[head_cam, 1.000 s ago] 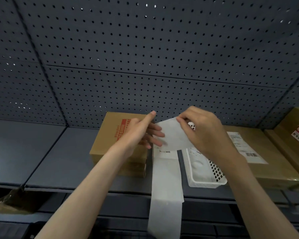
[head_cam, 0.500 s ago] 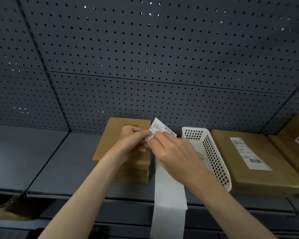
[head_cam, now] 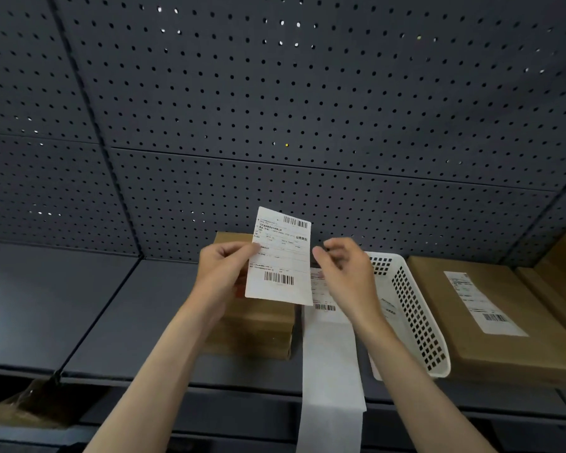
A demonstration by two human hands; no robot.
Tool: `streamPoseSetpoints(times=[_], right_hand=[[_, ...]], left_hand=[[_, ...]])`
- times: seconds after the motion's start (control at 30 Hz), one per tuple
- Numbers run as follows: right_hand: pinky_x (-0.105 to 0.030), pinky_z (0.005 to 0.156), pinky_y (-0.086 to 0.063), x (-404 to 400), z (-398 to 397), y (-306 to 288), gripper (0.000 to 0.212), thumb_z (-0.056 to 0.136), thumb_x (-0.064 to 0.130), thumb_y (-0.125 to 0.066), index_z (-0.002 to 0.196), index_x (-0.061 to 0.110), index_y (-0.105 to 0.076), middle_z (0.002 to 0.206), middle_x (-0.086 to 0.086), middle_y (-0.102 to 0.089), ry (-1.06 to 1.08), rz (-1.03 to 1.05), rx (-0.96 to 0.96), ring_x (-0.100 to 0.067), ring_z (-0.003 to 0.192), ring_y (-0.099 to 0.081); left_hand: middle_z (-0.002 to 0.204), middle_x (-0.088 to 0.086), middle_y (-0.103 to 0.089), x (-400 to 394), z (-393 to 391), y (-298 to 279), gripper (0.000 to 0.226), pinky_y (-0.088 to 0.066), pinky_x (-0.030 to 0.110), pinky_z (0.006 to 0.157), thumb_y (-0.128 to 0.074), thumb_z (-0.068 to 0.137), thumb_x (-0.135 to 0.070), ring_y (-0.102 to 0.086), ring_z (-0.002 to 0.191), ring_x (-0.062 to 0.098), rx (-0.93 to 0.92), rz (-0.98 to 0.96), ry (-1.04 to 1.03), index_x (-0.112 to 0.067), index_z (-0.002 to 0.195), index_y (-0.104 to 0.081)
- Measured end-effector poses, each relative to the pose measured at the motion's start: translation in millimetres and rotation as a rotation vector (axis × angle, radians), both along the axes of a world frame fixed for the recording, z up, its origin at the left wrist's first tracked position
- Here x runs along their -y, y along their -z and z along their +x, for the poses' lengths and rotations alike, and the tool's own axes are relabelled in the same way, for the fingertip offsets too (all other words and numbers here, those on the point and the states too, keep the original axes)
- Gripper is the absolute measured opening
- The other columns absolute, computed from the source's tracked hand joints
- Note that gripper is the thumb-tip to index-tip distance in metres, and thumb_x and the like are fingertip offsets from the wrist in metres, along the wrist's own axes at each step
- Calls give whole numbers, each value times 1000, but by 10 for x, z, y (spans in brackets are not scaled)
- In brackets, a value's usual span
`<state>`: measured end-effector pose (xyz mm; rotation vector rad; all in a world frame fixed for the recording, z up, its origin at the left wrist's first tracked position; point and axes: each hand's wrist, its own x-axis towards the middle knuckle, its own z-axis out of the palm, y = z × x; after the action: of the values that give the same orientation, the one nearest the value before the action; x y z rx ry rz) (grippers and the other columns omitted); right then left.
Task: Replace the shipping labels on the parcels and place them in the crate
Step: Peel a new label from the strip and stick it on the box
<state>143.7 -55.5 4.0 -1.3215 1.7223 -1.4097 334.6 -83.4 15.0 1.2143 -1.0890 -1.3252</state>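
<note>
**A fresh label held up over the shelf**

From the head camera, looking forward and down: the left hand (head_cam: 224, 276) pinches a white shipping label (head_cam: 280, 258) by its left edge, thumb on the printed face, and holds it upright in the air above the shelf (head_cam: 111, 322). The label carries a barcode near the top and another near the bottom. The right hand (head_cam: 343, 273) hovers just beside the label's right edge with fingers loosely curled; it looks to be gripping nothing, though the fingertips are a little blurred, so I can't be certain they are clear of the paper.

Behind the left hand a stack of brown cardboard parcels (head_cam: 255, 328) sits on the shelf. Just to their right a long white strip of label backing (head_cam: 332, 371) hangs down over the shelf's front edge, with another printed label at its upper end. A white perforated plastic crate (head_cam: 412, 322) stands tilted next to the strip, under the right forearm. Further right lies a flat brown parcel (head_cam: 490, 322) with a label stuck on its top, and another parcel (head_cam: 559, 276) at the frame's edge. A dark pegboard (head_cam: 275, 109) backs the whole shelf
</note>
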Motion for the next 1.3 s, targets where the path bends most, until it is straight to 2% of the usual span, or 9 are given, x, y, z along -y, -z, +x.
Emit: streamPoseSetpoints(times=[0.1,0.2,0.4,0.57,0.67,0.83,1.0,1.13,1.3], right_hand=[[-25,47,-40,140,13,-10,13,96,23,-68,100,11,-72,87,-13,-75,-129,233,301,-14,66,-67],[-24,49,-40,180,52,43,12,95,17,-69,96,7,-77,83,-8,-76,-199,236,322,-16,69,-67],[-22,46,-38,276,257,91,4,91,11,-74,89,11,-77,81,-4,-77,-185,235,342,-9,60,-59],[-20,46,-39,383,406,104,12,97,13,-67,86,14,-72,88,-4,-76,-133,240,241,-10,68,-58],[-13,42,-37,465,496,138,14,100,13,-61,89,10,-69,92,-5,-75,-125,255,154,-9,65,-61],[-14,48,-46,549,578,238,22,98,10,-62,78,15,-68,86,-2,-76,-100,259,26,-7,59,-64],[-18,44,-46,556,567,224,33,93,5,-65,63,18,-67,69,4,-71,-54,247,-86,-5,45,-56],[-32,61,-58,572,549,250,33,91,6,-69,61,20,-69,72,7,-71,-34,270,-140,-12,70,-69],[-24,54,-51,587,567,243,20,89,6,-69,71,6,-77,69,3,-72,-8,294,-203,-7,61,-63]], left_hand=[[88,7,-79,40,126,35,13,-56,31,64,-67,94,-15,-76,81,23,-3,19,8,-8,88,-77],[88,7,-79,63,216,70,14,-56,28,61,-67,94,-17,-76,79,20,8,30,12,-8,91,-77],[93,16,-78,148,340,175,25,-59,57,72,-64,96,-20,-74,85,34,6,72,47,3,97,-74],[93,10,-79,321,420,261,29,-61,37,63,-65,97,-24,-76,85,27,51,94,7,5,99,-72],[92,5,-79,438,454,340,25,-61,40,76,-64,98,-24,-75,87,25,190,43,-21,-5,88,-76],[77,-11,-72,494,501,414,25,-45,17,59,-63,97,-27,-66,75,9,579,-111,-91,-19,76,-75],[82,-7,-71,523,510,399,25,-50,37,70,-54,98,-38,-65,83,25,958,-162,-63,-27,95,-76],[90,4,-71,489,480,404,29,-46,38,72,-45,101,-38,-63,85,33,1205,-277,-51,-21,89,-66],[101,11,-71,508,452,423,31,-39,39,72,-40,103,-34,-64,94,39,1313,-294,-36,-16,103,-65]])
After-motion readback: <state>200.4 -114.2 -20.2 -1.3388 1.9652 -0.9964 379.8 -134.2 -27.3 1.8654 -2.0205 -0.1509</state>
